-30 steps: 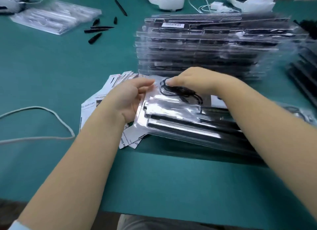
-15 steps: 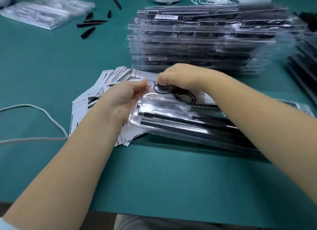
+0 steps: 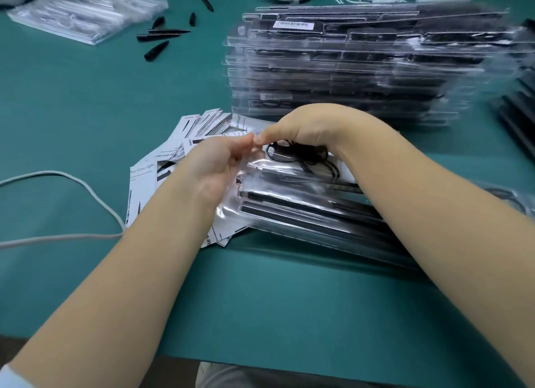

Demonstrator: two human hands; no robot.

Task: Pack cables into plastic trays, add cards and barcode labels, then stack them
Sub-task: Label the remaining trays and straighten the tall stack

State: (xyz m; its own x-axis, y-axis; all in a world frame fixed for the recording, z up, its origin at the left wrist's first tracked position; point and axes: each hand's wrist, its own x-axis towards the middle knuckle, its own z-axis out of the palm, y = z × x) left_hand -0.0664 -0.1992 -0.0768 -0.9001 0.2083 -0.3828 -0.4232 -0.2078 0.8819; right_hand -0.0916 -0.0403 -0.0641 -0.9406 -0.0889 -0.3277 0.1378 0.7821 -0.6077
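A clear plastic tray (image 3: 289,205) holding long black bars lies in front of me, its left end over a spread of printed cards (image 3: 162,167). A coiled black cable (image 3: 301,154) sits in the tray's far left pocket. My right hand (image 3: 315,127) arches over the coil, with fingers curled down onto it and mostly hiding it. My left hand (image 3: 214,170) grips the tray's left end, its fingertips meeting my right thumb. Behind stands a tall stack of packed trays (image 3: 362,66), with a barcode label (image 3: 293,25) on the top one.
Empty clear trays (image 3: 86,11) lie at the far left, with several black pointed parts (image 3: 157,41) beside them. A white cord (image 3: 72,182) loops across the green table (image 3: 260,301) on the left. Dark stacked items (image 3: 518,109) sit at the right edge.
My left hand has shifted up along the tray's left end until its fingertips meet my right thumb. My right hand stays over the coiled cable.
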